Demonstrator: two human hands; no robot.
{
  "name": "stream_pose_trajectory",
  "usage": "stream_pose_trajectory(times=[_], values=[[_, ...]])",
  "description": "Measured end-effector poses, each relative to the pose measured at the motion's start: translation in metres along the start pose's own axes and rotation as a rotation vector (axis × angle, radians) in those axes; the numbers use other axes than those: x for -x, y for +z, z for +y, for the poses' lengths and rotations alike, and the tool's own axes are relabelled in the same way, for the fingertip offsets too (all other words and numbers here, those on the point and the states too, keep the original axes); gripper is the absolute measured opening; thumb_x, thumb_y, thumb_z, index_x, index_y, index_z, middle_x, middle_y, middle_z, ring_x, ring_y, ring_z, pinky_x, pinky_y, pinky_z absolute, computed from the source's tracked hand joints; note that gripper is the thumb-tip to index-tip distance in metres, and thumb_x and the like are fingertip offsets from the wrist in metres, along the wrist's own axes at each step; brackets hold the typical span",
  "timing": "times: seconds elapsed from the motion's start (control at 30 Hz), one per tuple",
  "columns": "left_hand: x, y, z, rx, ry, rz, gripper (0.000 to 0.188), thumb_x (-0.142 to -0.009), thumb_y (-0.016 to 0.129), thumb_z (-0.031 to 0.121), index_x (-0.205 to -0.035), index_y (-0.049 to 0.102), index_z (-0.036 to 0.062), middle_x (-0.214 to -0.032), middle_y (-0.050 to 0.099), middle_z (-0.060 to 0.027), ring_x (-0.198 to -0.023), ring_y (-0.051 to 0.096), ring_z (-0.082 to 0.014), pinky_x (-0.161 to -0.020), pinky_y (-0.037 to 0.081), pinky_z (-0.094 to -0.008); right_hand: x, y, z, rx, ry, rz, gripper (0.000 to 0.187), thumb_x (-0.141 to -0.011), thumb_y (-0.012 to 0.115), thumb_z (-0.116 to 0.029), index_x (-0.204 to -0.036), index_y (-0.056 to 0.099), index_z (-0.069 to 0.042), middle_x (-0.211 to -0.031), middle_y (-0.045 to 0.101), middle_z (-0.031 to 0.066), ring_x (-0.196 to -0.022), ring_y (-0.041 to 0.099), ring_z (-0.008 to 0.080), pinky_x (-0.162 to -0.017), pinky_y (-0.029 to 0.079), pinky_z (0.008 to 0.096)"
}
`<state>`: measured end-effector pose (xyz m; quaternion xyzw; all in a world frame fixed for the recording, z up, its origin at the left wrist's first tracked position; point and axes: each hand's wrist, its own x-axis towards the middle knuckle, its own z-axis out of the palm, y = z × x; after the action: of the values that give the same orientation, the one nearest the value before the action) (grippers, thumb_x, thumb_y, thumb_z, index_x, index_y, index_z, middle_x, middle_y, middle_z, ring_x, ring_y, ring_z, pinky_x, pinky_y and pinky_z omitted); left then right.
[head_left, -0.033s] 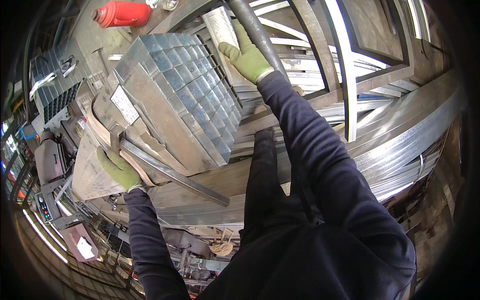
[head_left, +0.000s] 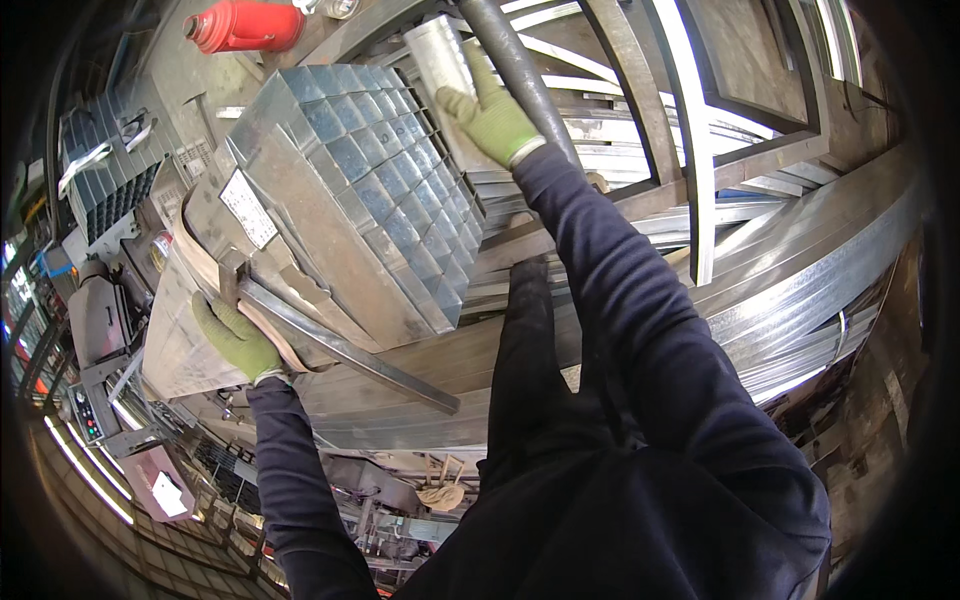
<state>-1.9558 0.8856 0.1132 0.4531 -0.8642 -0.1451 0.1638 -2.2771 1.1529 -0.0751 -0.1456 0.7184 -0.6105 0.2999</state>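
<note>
My right hand (head_left: 498, 127), in a green knit glove, is closed on a short silvery metal piece (head_left: 438, 55) that looks like cut square tube. The thumb lies over its near end and the fingers run along its right edge. Just right of it passes a thick dark round bar (head_left: 512, 65). My left hand (head_left: 238, 340), gloved alike, lies with fingers stretched out on a brownish metal panel (head_left: 180, 345), beside a curved tan rim. Between my hands stands a block of stacked square tube pieces (head_left: 385, 150), their ends facing up.
A red thermos-like flask (head_left: 250, 27) lies at the upper left. A square bar (head_left: 350, 342) juts across in front of the stack. Metal frames (head_left: 640, 100) and long steel profiles (head_left: 780, 270) fill the right. Another tube bundle (head_left: 110, 190) and a machine with a button panel (head_left: 88, 415) are far left.
</note>
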Motion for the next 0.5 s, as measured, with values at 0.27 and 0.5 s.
stream_pose_trajectory(times=[0.27, 0.5], values=[[0.002, 0.003, 0.009, 0.185, -0.048, -0.086, 0.058, -0.116, 0.039, 0.030, -0.158, 0.027, -0.0089, -0.146, 0.061, -0.0233, -0.135, 0.057, -0.0281, -0.117, 0.041, -0.0368, -0.006, -0.008, 0.016, 0.073, 0.125, 0.042, 0.091, -0.101, 0.066, -0.045, -0.168, 0.017, -0.008, -0.141, 0.059, 0.0366, -0.131, 0.060, 0.0447, -0.110, 0.048, 0.0400], [0.002, 0.003, 0.009, 0.151, -0.044, -0.066, 0.058, -0.116, 0.039, 0.030, -0.158, 0.029, -0.0092, -0.146, 0.061, -0.0221, -0.134, 0.058, -0.0272, -0.117, 0.041, -0.0364, -0.007, -0.003, 0.033, 0.086, 0.033, -0.118, 0.086, -0.101, 0.065, -0.044, -0.166, 0.023, -0.006, -0.143, 0.056, 0.0377, -0.137, 0.056, 0.0460, -0.114, 0.045, 0.0415]])
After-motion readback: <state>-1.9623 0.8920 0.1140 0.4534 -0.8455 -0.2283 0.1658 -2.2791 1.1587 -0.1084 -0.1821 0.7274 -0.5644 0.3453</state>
